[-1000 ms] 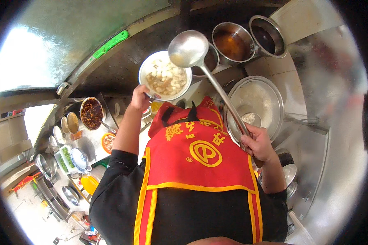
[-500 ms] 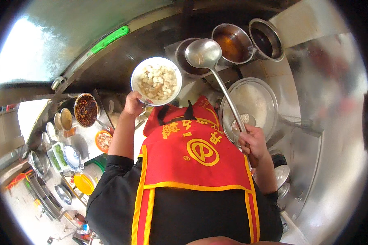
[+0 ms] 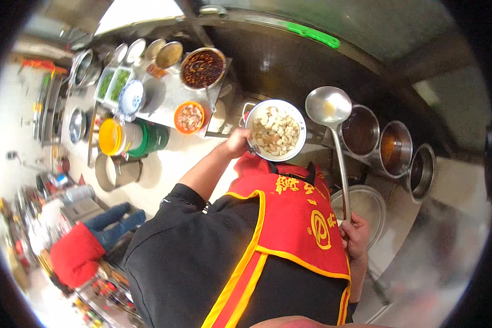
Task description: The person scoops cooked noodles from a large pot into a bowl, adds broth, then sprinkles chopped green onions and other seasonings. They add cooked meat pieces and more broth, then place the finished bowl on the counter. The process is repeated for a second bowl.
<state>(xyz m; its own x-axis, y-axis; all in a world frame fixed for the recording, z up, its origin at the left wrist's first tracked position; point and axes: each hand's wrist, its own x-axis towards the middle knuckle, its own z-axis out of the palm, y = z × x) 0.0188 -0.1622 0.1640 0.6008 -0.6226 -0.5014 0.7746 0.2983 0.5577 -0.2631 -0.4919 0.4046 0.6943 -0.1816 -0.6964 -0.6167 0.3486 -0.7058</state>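
My left hand grips the rim of a white bowl, its fingers closed on the side nearest the arm. Pale cubed pieces, perhaps tofu, fill the bowl with some liquid around them. My right hand is wrapped round the handle of a long metal ladle. The ladle's head is raised to the right of the bowl, apart from it, with a little liquid in it. Behind my right hand is a large round pot, partly hidden by my apron and the hand.
Three metal pots stand in a row at the right. On the left a steel table carries a pan of dark red chili sauce, an orange bowl and green-filled trays. Behind sits a person in red.
My view has swung to the left, so the side table and the person in red now show more. The bowl and ladle stay in my hands, with the ladle's head close beside the bowl.
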